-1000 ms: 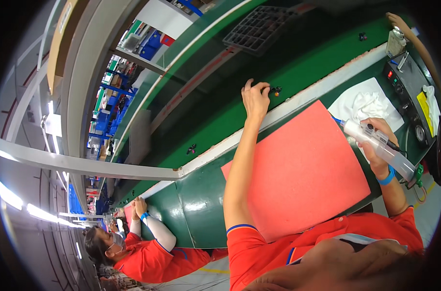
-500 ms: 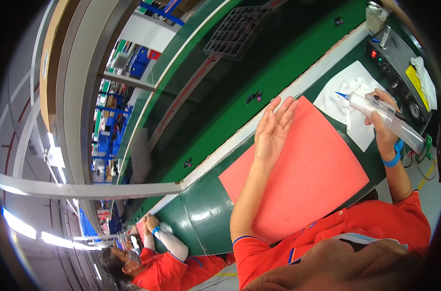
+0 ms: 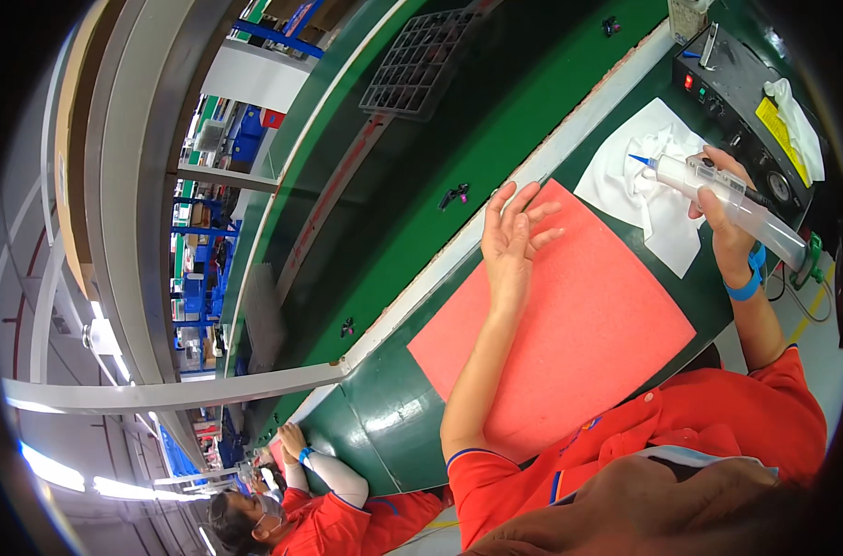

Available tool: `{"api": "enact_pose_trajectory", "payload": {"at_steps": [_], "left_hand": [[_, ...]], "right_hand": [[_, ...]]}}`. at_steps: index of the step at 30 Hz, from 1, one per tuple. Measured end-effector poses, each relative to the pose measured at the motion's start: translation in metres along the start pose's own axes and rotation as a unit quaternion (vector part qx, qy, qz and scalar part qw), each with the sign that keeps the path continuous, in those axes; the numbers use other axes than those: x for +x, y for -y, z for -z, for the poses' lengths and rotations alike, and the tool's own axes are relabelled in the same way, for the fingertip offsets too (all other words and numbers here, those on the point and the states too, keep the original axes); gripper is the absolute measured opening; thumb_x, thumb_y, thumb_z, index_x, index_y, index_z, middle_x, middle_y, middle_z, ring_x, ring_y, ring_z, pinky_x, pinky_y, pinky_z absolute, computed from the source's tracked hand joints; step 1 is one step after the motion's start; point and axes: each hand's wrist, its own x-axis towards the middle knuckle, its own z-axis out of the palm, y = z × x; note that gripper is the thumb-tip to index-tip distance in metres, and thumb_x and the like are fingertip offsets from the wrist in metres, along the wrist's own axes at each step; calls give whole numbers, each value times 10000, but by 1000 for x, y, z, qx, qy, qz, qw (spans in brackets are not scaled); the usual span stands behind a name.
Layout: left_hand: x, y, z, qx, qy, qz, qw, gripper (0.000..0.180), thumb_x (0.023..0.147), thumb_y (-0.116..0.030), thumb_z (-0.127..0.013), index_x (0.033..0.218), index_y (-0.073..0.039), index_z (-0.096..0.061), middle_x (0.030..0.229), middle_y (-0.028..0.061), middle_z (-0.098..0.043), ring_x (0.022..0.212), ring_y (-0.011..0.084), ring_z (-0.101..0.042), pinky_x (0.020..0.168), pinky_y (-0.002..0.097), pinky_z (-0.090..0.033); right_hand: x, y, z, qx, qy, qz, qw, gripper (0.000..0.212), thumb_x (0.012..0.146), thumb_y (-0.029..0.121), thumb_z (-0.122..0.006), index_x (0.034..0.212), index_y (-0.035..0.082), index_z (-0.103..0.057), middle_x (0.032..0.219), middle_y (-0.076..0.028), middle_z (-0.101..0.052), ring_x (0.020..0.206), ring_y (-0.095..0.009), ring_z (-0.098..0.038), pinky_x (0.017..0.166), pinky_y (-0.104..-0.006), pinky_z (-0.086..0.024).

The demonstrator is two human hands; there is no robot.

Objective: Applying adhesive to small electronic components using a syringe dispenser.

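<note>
My right hand [image 3: 725,208] is closed around a clear dispensing syringe [image 3: 755,219] with a blue tapered tip and a green cap at its back end. The syringe lies tilted over crumpled white wipes [image 3: 658,171], its tip pointing left. Over the far left edge of a pink-red foam mat [image 3: 570,324] hovers my left hand [image 3: 516,236], palm up, fingers apart and slightly curled, holding nothing. Past that hand, a small black part with a pink spot [image 3: 455,196] rests on the green conveyor belt [image 3: 523,139].
A black dispenser box [image 3: 750,120] with knobs and a gauge stands at the right. Similar small parts [image 3: 610,26] are spread along the belt. A divided tray [image 3: 419,63] sits beyond it. A metal post [image 3: 176,397] crosses at left, near a co-worker [image 3: 333,500].
My left hand's fingers have spread and curled a little more. The whole view has shifted slightly; the syringe stays in my right hand.
</note>
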Motion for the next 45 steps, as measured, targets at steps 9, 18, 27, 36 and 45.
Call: {"api": "enact_pose_trajectory", "payload": {"at_steps": [9, 18, 27, 36, 45], "left_hand": [[2, 10, -11, 82, -8, -95, 992, 338, 856, -63, -433, 1175, 0, -341, 1125, 197, -445, 894, 229, -558, 675, 311, -526], [12, 20, -65, 509, 275, -366, 729, 200, 756, -149, -587, 621, -4, -561, 546, 120, -529, 544, 238, -546, 888, 449, -374], [36, 49, -102, 623, 294, -341, 639, 298, 767, -219, -573, 553, -15, -540, 465, 134, -493, 492, 265, -529, 923, 458, -318], [68, 44, -107, 545, 125, -366, 744, 274, 685, 53, -513, 959, 64, -500, 925, 205, -537, 828, 320, -542, 871, 376, -389], [76, 83, -113, 438, 269, -348, 784, 516, 649, 126, -471, 1150, 15, -417, 1208, 222, -406, 1046, 352, -468, 846, 375, -417]], "right_hand": [[1, -2, 0, -10, 11, 22, 1000, 439, 757, 143, -559, 1148, -19, -444, 974, -118, -536, 614, -111, -525, 552, -203, -417], [8, 3, 16, -27, -103, 14, 994, 343, 743, 68, -600, 1073, 9, -527, 816, -65, -574, 573, -71, -509, 519, -187, -406], [1, -2, 30, -131, -81, -47, 987, 299, 726, 88, -613, 1009, 6, -561, 832, -69, -582, 643, -90, -539, 599, -217, -434], [7, -12, 32, -222, -77, 20, 972, 283, 664, 111, -660, 920, 11, -591, 905, -93, -598, 823, -170, -559, 740, -260, -427], [-3, -25, 36, -167, -110, 7, 980, 262, 657, 139, -673, 885, 35, -597, 858, -67, -585, 755, -143, -551, 676, -242, -434]]}}
